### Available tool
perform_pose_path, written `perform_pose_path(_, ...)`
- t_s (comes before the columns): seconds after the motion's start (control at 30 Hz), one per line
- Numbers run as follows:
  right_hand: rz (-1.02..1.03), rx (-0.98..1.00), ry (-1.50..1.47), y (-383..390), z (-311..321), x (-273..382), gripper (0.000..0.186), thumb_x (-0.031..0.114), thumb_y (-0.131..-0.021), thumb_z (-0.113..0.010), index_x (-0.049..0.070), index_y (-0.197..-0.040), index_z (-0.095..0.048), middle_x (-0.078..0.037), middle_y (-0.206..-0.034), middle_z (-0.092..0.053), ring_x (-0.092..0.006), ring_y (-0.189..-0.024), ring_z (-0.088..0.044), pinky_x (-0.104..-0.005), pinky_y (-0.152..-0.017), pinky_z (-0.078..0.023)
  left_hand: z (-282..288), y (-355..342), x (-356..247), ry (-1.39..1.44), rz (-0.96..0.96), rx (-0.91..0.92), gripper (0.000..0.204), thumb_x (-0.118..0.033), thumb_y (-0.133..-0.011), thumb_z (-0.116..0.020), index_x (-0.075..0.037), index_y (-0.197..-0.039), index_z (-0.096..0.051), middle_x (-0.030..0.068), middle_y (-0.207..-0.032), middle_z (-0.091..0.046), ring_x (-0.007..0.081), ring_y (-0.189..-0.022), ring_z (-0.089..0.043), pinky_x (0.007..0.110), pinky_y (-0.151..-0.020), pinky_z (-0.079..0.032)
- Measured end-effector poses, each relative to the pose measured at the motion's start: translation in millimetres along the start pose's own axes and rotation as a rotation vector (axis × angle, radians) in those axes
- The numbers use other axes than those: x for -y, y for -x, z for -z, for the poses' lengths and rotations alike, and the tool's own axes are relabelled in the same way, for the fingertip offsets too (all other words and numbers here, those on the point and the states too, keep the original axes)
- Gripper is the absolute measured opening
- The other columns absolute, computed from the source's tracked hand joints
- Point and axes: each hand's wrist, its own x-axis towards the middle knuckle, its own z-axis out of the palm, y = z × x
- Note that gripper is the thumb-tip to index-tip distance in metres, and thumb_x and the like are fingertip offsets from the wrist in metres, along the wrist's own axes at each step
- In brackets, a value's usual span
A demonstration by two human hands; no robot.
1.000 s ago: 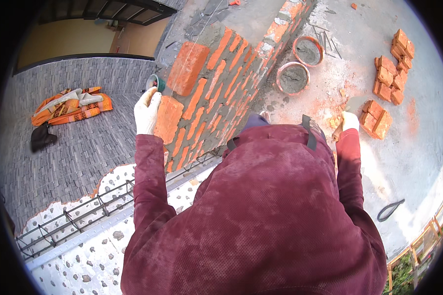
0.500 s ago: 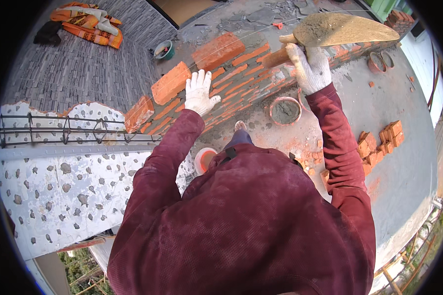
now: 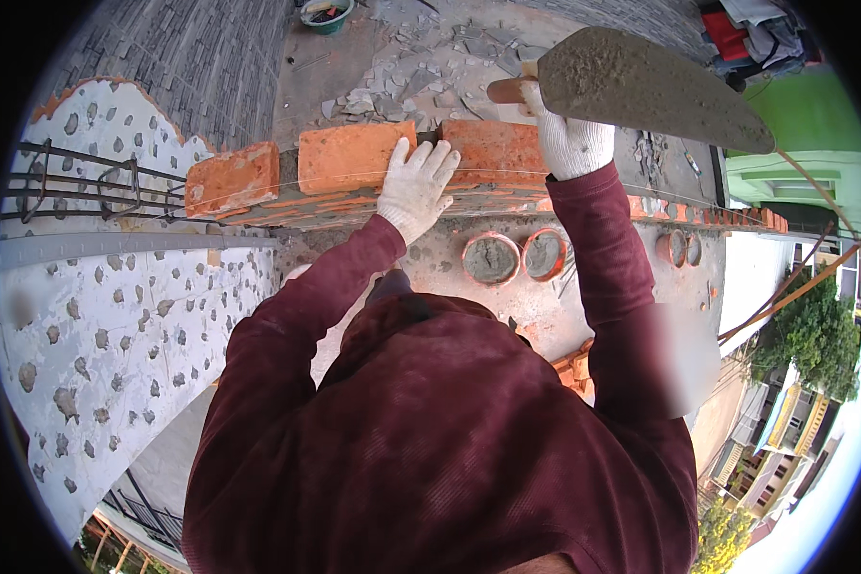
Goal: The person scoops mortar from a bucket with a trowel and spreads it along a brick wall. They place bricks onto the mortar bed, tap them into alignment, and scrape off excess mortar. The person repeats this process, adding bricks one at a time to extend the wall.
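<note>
My left hand (image 3: pixel 416 187), in a white work glove, is open with fingers spread. Its fingertips overlap the right end of the middle orange brick (image 3: pixel 352 157) and the gap beside the right-hand brick (image 3: pixel 494 153); whether they press on them I cannot tell. A shorter brick (image 3: pixel 231 180) lies farther left on the same wall top. My gloved right hand (image 3: pixel 578 142) is closed round the wooden handle of a brick trowel (image 3: pixel 651 91), raised above the wall. Grey mortar coats the broad blade, which points to the right. A thin string runs along the wall's near side.
Two buckets of mortar, one (image 3: pixel 491 258) beside another (image 3: pixel 545 254), stand on the near side of the wall. Steel rebar (image 3: pixel 86 187) juts in at left. Broken tile pieces (image 3: pixel 421 81) and a green basin (image 3: pixel 326 15) lie beyond. Loose bricks (image 3: pixel 576 368) sit beside my right arm.
My view has swung, so the wall now runs nearly straight across. My left hand remains spread at the middle brick. The trowel, still in my right hand, has turned and its blade tilts down to the right.
</note>
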Motion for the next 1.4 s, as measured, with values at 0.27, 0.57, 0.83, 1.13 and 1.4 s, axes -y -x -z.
perform_pose_path(0.27, -0.240, 0.026, -0.107, 32, -57, -31, 0.018, 0.008, -0.098, -0.065, 0.000, -0.113, -0.072, -0.012, -0.103, -0.074, -0.0170, -0.083, -0.070, -0.0325, -0.075, -0.057, 11, -3, 3, 0.146, 0.029, 0.007, 0.078, -0.050, -0.090, -0.067, -0.012, -0.155, -0.045, 0.0054, -0.154, -0.045, 0.0242, -0.139, -0.041, 0.054, -0.125, -0.018)
perform_pose_path(0.57, -0.466, 0.482, -0.286, -47, 13, -57, 0.026, 0.016, -0.102, -0.057, -0.001, -0.120, -0.064, -0.006, -0.079, -0.060, -0.0142, -0.071, -0.063, -0.0317, -0.065, -0.052, 12, -7, 1, 0.331, -0.035, -0.088, 0.064, -0.043, -0.090, -0.068, -0.018, -0.147, -0.056, 0.0058, -0.150, -0.050, 0.0285, -0.141, -0.042, 0.059, -0.121, -0.023)
perform_pose_path(0.83, -0.715, 1.794, 0.407, -172, 11, -193, 0.027, 0.027, -0.096, -0.056, 0.005, -0.102, -0.069, -0.007, -0.071, -0.058, -0.0188, -0.052, -0.056, -0.0363, -0.049, -0.050, 9, -42, -28, 0.472, -0.051, -0.077, 0.057, -0.038, -0.081, -0.077, -0.020, -0.134, -0.065, 0.0066, -0.142, -0.055, 0.0305, -0.135, -0.046, 0.058, -0.115, -0.033)
perform_pose_path(1.13, -0.456, 2.276, 0.422, -181, -128, -141, 0.025, 0.022, -0.095, -0.053, 0.002, -0.098, -0.068, -0.007, -0.064, -0.054, -0.0193, -0.047, -0.054, -0.0370, -0.042, -0.051, -2, -43, -42, 0.489, 0.066, -0.088, 0.058, -0.036, -0.074, -0.078, -0.018, -0.128, -0.064, 0.0042, -0.138, -0.055, 0.0283, -0.133, -0.048, 0.060, -0.110, -0.038)
perform_pose_path(1.4, -0.295, 2.338, 0.301, -200, -211, -42, 0.028, 0.025, -0.094, -0.055, 0.000, -0.097, -0.068, -0.007, -0.068, -0.056, -0.0203, -0.054, -0.058, -0.0413, -0.046, -0.056, -6, -32, -35, 0.410, -0.013, -0.064, 0.050, -0.031, -0.098, -0.052, -0.023, -0.147, -0.057, 0.0019, -0.151, -0.050, 0.0272, -0.145, -0.039, 0.061, -0.120, -0.028)
